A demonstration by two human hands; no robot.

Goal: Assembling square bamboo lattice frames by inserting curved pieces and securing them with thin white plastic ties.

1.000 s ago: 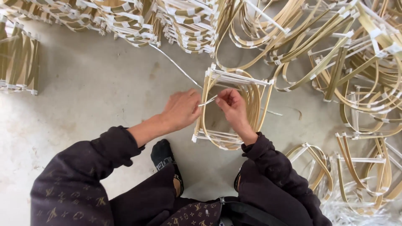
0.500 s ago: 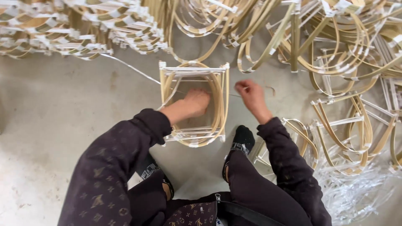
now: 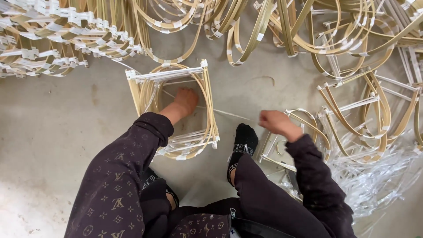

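Left hand (image 3: 184,102) reached down inside the bamboo frame (image 3: 176,110), fingers curled, grip unclear. Right hand (image 3: 275,123) hung fisted, pinching a thin strip (image 3: 229,114) over the floor (image 3: 53,128).

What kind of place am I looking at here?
Probably a handicraft workshop floor. Piles of bent bamboo-strip frames bound with white tape cover the bare concrete floor, loose white plastic strips lie nearby, and the left hand reaches inside one square bamboo frame.
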